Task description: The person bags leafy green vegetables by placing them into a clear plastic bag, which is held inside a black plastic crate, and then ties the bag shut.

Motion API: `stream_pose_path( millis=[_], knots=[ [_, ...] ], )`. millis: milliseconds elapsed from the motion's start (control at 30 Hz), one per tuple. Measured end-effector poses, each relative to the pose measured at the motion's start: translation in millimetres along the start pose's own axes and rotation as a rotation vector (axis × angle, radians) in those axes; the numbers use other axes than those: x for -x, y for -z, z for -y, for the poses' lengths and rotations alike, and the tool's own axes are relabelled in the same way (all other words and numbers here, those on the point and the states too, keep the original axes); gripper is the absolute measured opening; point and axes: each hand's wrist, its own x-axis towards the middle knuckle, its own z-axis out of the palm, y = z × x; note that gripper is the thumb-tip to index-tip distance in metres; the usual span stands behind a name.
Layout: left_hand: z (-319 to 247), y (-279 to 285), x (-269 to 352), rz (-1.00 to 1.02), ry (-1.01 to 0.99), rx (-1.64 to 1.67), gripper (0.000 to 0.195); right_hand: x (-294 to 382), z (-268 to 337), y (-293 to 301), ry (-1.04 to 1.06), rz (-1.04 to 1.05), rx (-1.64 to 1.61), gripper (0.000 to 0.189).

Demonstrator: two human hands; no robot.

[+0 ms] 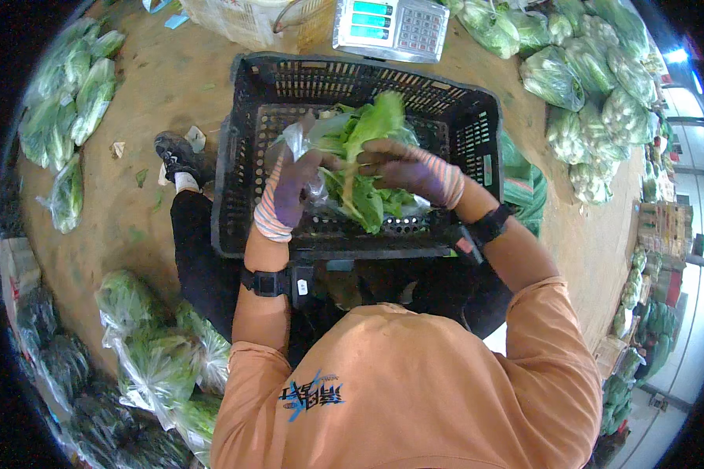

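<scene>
A black plastic crate [352, 253] stands before me, with leafy green vegetables [366, 202] and clear plastic bags [413, 205] inside it. Both my hands wear purple gloves with striped cuffs. My left hand [296, 187] is over the crate's left half, its fingers closed on a clear plastic bag [298, 140] beside the leaves. Over the middle, my right hand [410, 170] touches an upright green leaf [381, 120], slightly blurred; whether its fingers grip the leaf or its stem cannot be told. The fingertips of both hands are close together around a pale stem [348, 184].
Beyond the crate stand a digital weighing scale [390, 29] and a pale plastic basket [240, 23]. Bagged green vegetables lie on the floor at left [73, 99], lower left [158, 357] and upper right [586, 70]. A green woven sack [522, 187] touches the crate's right side.
</scene>
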Motion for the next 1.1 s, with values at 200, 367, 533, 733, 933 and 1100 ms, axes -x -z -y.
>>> stream_pose_path(
  millis=[200,367,533,733,933,1100],
  knots=[
    [10,11,3,0.012,-0.042,0.050,0.050,-49,-3,-35,0.103,-0.014,1.209,0.065],
    [-2,0,2,-0.019,0.076,0.139,0.050,-78,-17,-25,0.230,0.051,1.778,0.050],
    [-5,12,1,-0.154,0.020,0.175,0.050,-59,30,27,0.325,-0.220,1.296,0.044],
    [-8,11,-5,-0.047,0.053,-0.066,0.047,-77,4,-28,-0.035,0.041,1.518,0.025],
    [-4,29,21,0.128,0.176,-0.482,0.033,-178,-42,6,-0.205,-0.078,1.472,0.029],
    [-7,28,16,0.073,0.032,0.333,0.047,-172,-93,59,0.085,-0.029,1.093,0.027]
  ],
)
